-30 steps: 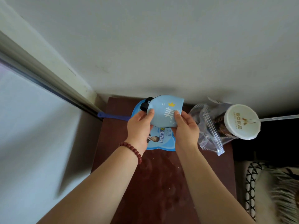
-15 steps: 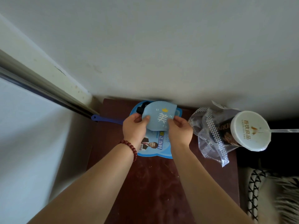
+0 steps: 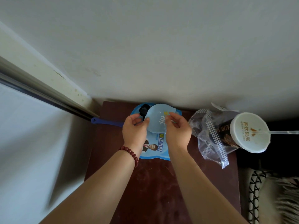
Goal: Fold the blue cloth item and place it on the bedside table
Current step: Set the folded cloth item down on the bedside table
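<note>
1. Since the earlier frame both hands have loosened on the blue cloth item (image 3: 157,119): the right hand (image 3: 177,130) has slid further over its right side, and the view sits a little closer to the table.
2. Left hand (image 3: 135,129), centre of frame: thumb tip pressed to the cloth's left edge, remaining fingers curled loosely behind it, near a black strap part (image 3: 143,110). Red bead bracelet (image 3: 130,153) on that wrist.
3. Right hand: thumb and forefinger pinched on the cloth's right part, other fingers half spread.
4. Cloth is pale blue, rounded top edge, printed white character partly creased; held between the hands just above the blue printed fan (image 3: 155,147), which lies flat on the bedside table (image 3: 153,191). Cannot tell whether the cloth's lower edge touches the fan.
5. Fan handle (image 3: 106,122) juts past the table's left edge, toward the sliding door track (image 3: 40,92) at upper left.
6. Table's back edge meets the white wall (image 3: 161,46).
7. Right of centre: clear checkered plastic bag (image 3: 208,138) around a lidded drink cup (image 3: 249,132), straw pointing to the right frame edge; cup overhangs the table's right edge.
8. Open room: bare dark red tabletop in the lower centre, between and below the forearms.
9. Patterned cushion (image 3: 275,196) at lower right, beside the table.
</note>
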{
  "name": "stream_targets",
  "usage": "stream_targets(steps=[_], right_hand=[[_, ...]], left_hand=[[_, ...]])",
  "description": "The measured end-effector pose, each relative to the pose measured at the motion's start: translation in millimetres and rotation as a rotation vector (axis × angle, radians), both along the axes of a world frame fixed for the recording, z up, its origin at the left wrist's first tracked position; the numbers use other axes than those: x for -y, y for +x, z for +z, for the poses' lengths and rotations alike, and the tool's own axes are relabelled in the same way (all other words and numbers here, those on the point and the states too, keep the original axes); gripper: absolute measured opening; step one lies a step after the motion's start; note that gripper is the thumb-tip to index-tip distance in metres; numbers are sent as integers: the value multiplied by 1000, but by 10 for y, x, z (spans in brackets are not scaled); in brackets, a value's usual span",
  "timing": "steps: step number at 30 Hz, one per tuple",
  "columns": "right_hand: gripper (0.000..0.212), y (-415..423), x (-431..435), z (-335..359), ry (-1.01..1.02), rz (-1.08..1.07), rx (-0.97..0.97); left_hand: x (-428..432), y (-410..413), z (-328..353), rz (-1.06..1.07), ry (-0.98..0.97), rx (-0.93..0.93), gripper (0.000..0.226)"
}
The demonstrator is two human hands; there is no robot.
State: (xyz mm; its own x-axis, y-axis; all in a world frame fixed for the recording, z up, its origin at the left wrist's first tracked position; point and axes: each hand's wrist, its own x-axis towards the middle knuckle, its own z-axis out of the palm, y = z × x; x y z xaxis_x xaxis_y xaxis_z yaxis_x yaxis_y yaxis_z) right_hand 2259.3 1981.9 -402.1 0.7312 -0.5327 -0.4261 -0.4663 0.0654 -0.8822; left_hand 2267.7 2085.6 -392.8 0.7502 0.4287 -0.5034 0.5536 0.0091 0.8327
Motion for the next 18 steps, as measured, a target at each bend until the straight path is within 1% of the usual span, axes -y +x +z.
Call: stream_targets(steps=[4,7,11,14,16,18], right_hand=[[21,64,-64,-57,93,121,-51],[24,102,-56,-101,147,124,-104],[27,101,-42,-91,163,119,-95],[28,92,-31,-90,156,138,-92],[30,94,-20,-108,163,139,-89],[31,101,-10,-124,165,138,-87]], left_hand=[[6,0,-13,-2,-18,-28,24],[0,-21,18,-6,-16,-42,26],[5,-34,80,0,10,39,24],[72,-9,118,-117,-54,80,17],[141,4,94,-243,-68,46,14],[194,11,28,-313,-82,-4,15]])
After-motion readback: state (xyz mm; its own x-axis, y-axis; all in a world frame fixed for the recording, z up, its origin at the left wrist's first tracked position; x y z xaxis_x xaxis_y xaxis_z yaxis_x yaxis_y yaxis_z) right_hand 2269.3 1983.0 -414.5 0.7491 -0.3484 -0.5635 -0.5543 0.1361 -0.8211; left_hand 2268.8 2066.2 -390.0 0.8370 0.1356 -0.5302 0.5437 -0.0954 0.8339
